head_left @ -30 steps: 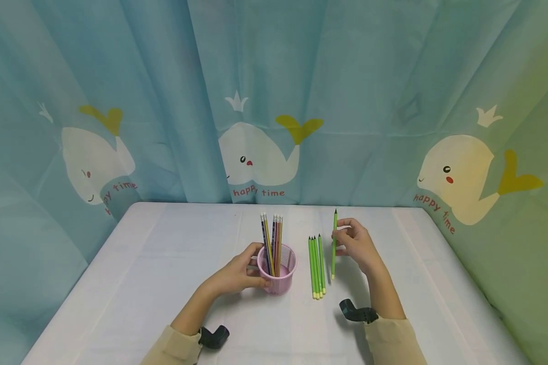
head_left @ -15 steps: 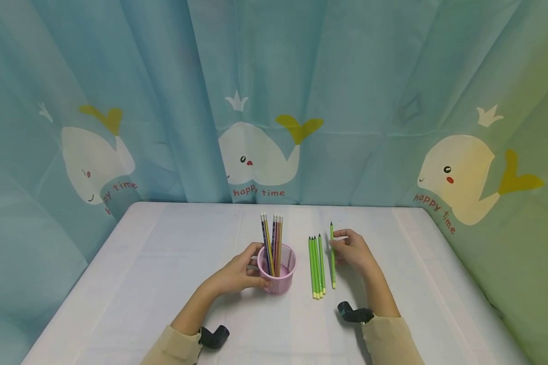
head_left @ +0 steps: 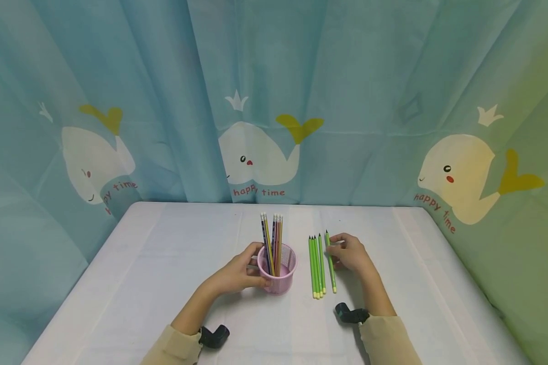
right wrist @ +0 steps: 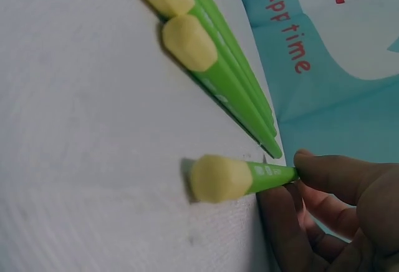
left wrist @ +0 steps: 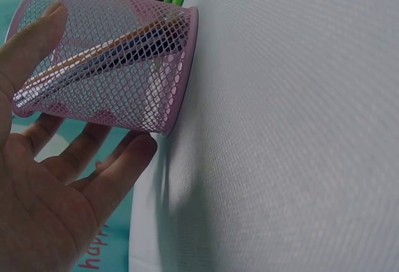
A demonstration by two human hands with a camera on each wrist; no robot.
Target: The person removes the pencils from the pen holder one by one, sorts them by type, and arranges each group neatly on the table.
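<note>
A pink mesh pencil cup stands upright on the white table, holding several striped pencils with their eraser ends up. My left hand grips the cup from its left side, the thumb at the front and the fingers round the back. To the right of the cup, several green pencils lie side by side, dark tips away from me. With thumb and fingertips my right hand pinches another green pencil, its pale yellow eraser end towards me. It lies just right of the row, a narrow gap between.
A blue-green curtain with whale prints hangs behind the white table and along its sides. A black wrist camera sits on the left wrist and another black camera on the right.
My right hand has brought its green pencil towards me, down and left, closer to the row. The left hand and the cup have stayed put.
</note>
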